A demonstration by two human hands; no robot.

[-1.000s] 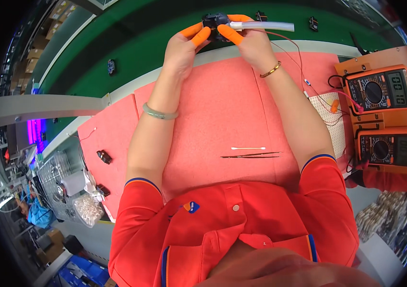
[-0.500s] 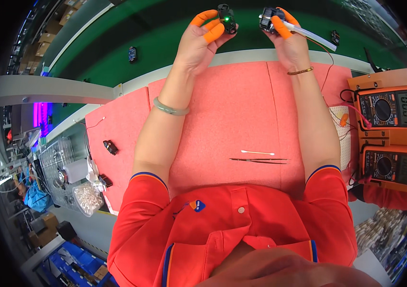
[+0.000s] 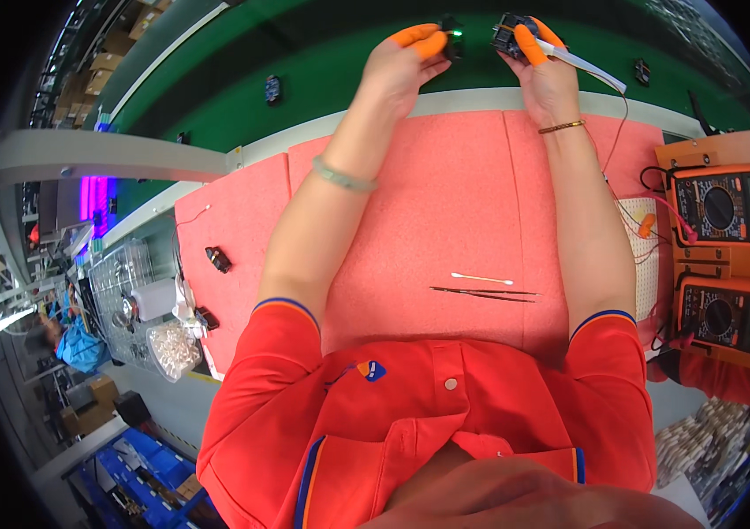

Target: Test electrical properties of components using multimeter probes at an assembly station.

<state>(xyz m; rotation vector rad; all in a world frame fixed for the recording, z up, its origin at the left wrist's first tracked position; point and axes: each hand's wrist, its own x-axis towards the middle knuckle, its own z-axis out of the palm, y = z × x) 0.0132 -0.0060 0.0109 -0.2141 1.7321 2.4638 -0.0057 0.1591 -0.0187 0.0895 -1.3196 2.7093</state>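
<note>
At upper centre, our left hand (image 3: 398, 67) pinches a green-lit black module (image 3: 451, 44) — just right, our right hand (image 3: 548, 74) grips a boxy black device (image 3: 506, 37).

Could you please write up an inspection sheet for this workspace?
Surface: pink mat with visible seams; green surface beyond.
Items in hand: lit black module, showing a green light; second black module, with a white tube beside it.
Clutter: cotton swab and dark tweezers on the mat.
Hands: left hand holds the lit module, right hand the second; orange finger covers on both.
Cables: thin wire near the right forearm.
Surroundings: two orange multimeters at right.
</note>
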